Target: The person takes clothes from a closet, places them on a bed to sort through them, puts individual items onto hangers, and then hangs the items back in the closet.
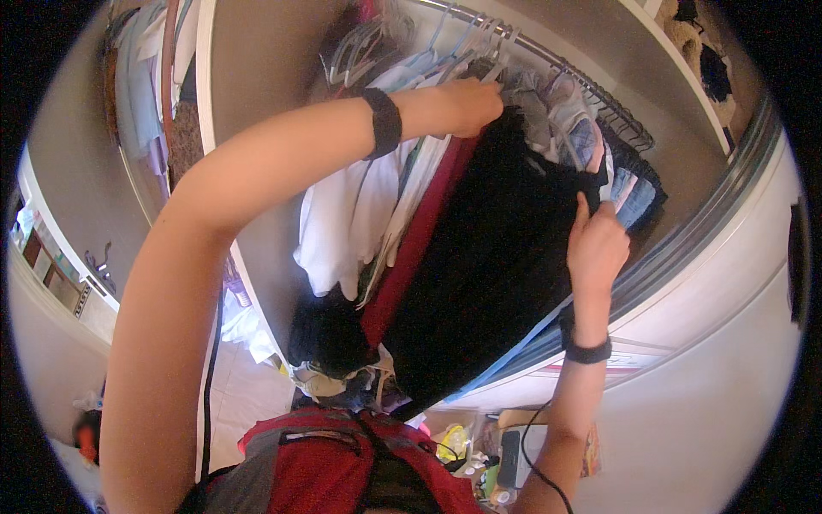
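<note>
A long black garment (484, 257) hangs spread between my hands in front of the other clothes in the wardrobe. My left hand (471, 104) is closed at its upper left corner, close under the hangers; the fingertips are partly hidden. At the upper right corner, my right hand (598, 244) pinches the black cloth between thumb and fingers. Just left of the black garment hangs a dark red garment (419, 231), and beyond it are white clothes (338, 223). Both wrists wear dark bands.
A metal rail (531, 44) carries several hangers and clothes. The wardrobe's side panel (203, 77) stands left, its sliding-door track (685, 223) right. A black cable (533, 454) runs beside my right forearm. Below lie a dark clothing pile (330, 334) and assorted small items.
</note>
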Action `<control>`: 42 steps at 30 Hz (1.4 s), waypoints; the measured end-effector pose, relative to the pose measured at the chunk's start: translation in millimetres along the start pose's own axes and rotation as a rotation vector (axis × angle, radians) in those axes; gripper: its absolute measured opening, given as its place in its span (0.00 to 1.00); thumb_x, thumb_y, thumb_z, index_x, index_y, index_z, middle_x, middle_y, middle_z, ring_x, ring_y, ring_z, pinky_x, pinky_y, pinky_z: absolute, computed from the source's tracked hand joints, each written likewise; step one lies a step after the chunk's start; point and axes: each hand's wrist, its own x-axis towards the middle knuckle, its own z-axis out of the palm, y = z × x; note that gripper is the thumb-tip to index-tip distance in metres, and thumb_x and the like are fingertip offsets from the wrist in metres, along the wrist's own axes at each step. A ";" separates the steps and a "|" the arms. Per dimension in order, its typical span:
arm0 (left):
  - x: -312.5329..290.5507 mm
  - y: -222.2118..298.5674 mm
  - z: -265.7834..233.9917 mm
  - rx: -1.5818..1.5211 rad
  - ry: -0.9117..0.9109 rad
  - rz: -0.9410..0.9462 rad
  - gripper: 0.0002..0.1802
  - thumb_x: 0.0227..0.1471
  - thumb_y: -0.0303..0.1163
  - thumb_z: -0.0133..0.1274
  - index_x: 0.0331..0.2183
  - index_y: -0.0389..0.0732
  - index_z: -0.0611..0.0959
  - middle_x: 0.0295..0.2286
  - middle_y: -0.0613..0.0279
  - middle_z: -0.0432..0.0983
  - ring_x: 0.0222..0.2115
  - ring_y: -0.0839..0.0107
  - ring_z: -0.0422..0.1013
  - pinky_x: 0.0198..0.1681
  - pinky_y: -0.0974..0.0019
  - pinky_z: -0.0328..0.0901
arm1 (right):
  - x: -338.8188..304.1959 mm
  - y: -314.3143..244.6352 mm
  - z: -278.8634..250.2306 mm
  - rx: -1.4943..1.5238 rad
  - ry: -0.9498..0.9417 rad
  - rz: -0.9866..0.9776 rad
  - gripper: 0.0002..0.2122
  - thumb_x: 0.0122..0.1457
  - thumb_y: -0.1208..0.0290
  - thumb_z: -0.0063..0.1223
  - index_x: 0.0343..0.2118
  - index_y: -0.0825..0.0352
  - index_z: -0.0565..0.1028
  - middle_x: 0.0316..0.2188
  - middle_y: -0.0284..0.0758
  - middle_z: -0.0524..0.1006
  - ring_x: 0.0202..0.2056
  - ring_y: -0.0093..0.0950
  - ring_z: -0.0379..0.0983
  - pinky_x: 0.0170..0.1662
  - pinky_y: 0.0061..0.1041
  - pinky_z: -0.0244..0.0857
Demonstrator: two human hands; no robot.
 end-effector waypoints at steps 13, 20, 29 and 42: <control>19.7 19.4 -17.0 -0.072 0.085 0.032 0.08 0.38 0.25 0.55 0.27 0.34 0.84 0.28 0.45 0.79 0.32 0.50 0.77 0.35 0.56 0.72 | 94.6 -40.2 31.1 -0.097 0.198 -0.123 0.20 0.58 0.53 0.50 0.23 0.69 0.74 0.21 0.47 0.78 0.26 0.43 0.78 0.29 0.39 0.73; 14.8 20.3 -9.3 -0.011 0.187 0.072 0.08 0.36 0.24 0.55 0.26 0.32 0.82 0.28 0.45 0.78 0.30 0.50 0.77 0.35 0.55 0.72 | 76.7 -79.6 97.7 -0.170 0.067 -0.252 0.12 0.57 0.65 0.46 0.26 0.67 0.78 0.24 0.37 0.79 0.26 0.33 0.79 0.26 0.31 0.74; 8.0 17.2 -25.8 0.052 0.061 0.123 0.09 0.38 0.24 0.54 0.27 0.33 0.83 0.30 0.44 0.78 0.33 0.48 0.76 0.35 0.53 0.72 | 40.5 -63.1 80.8 0.329 -0.066 -0.114 0.31 0.51 0.65 0.57 0.52 0.74 0.54 0.27 0.50 0.76 0.31 0.52 0.74 0.35 0.45 0.69; -75.0 112.3 89.0 0.507 -0.339 0.216 0.14 0.47 0.36 0.48 0.32 0.51 0.87 0.35 0.67 0.80 0.48 0.67 0.69 0.65 0.39 0.26 | -181.9 -23.6 213.1 0.303 -0.507 -0.208 0.24 0.48 0.71 0.55 0.49 0.74 0.68 0.25 0.48 0.77 0.28 0.44 0.76 0.31 0.41 0.72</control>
